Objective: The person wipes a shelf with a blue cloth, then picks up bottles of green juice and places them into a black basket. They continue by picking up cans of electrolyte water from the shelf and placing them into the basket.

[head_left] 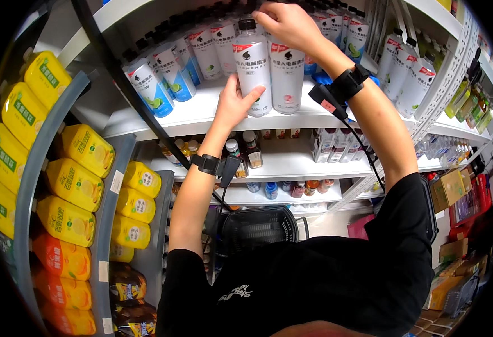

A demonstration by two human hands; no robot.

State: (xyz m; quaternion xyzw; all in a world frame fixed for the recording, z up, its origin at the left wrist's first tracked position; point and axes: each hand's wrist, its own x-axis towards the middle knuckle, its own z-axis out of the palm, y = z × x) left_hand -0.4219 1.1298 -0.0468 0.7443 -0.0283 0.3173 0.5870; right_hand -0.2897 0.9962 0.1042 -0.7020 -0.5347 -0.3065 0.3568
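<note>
A clear drink bottle (252, 76) with a white label and black cap stands at the front edge of the upper shelf. My left hand (238, 105) is closed round its lower body, the thumb across the front. Close against its right side is a matching bottle (286, 78) with a pink fruit print, its cap covered by my right hand (291, 25). The fingers of that hand are curled in beside the first bottle's cap; what they grip is hidden. Behind both stand rows of similar bottles (204, 53), some with blue-and-green labels.
Yellow jugs (69, 185) and orange ones fill the racks at left. A dark pole (128, 84) slants before the shelf's left part. Lower shelves (291, 165) hold small bottles and cartons. A black basket (257, 227) sits below, with cardboard boxes (448, 188) at right.
</note>
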